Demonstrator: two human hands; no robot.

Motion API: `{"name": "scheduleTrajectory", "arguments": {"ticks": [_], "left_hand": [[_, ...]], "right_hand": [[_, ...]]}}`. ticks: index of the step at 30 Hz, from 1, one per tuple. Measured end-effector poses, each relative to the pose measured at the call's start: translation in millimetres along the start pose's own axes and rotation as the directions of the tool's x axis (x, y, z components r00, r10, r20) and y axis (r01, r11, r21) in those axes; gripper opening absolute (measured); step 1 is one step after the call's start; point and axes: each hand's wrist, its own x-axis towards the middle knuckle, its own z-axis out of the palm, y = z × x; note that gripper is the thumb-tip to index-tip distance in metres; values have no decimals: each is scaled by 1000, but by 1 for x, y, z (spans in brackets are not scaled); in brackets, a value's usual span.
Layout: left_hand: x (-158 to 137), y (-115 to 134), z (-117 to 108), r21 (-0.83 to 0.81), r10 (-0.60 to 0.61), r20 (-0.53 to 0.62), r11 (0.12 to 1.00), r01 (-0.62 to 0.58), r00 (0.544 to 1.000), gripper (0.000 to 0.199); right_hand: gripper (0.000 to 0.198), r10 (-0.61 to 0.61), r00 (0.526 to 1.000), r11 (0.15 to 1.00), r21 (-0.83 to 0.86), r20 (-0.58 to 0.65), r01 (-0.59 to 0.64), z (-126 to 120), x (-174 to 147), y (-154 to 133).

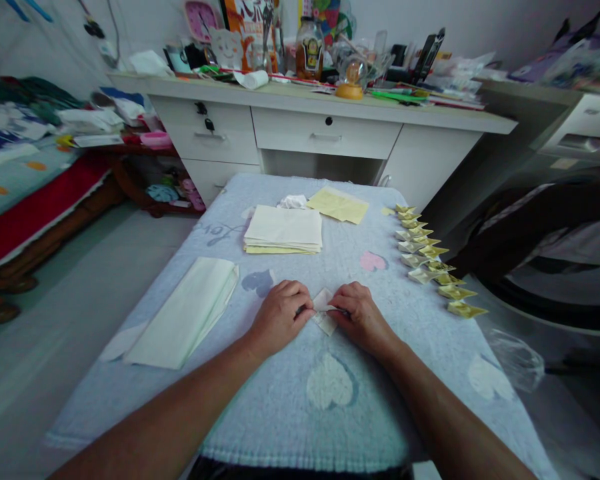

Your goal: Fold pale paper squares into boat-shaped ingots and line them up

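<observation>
A small folded piece of white paper lies low over the blue heart-patterned cloth, between my two hands. My left hand pinches its left side with thumb and fingers. On the opposite side, my right hand grips it the same way. Fingertips hide parts of the paper's folds. Beyond the hands sits a stack of white and yellow paper sheets. Folded paper boats, yellow and whitish, stand in rows along the cloth's right edge.
A thick folded pale sheet lies at left. Behind the stack are a yellow sheet and a crumpled white tissue. A white desk with cluttered top closes off the far side. At right stands a washing machine; a bed is left.
</observation>
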Motion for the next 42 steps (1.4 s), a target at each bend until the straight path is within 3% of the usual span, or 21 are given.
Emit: {"name": "scheduleTrajectory", "arguments": {"ticks": [11,27,35,42], "left_hand": [[2,-1,-1,-34,-61,11,998,61,998,6],[2,-2,-1,-41,-78,44,996,79,996,8],[9,7,0,71,-193,67,980,188,979,11],[9,5,2,78,-146,35,987,143,989,11]], "right_hand": [[5,179,983,981,81,-49,-174,-15,-4,5],[6,200,979,978,57,28,-201,-18,-6,13],[13,256,967,964,-66,-5,-256,-12,-3,6],[6,270,960,961,-47,-75,-274,-9,-3,0]]}}
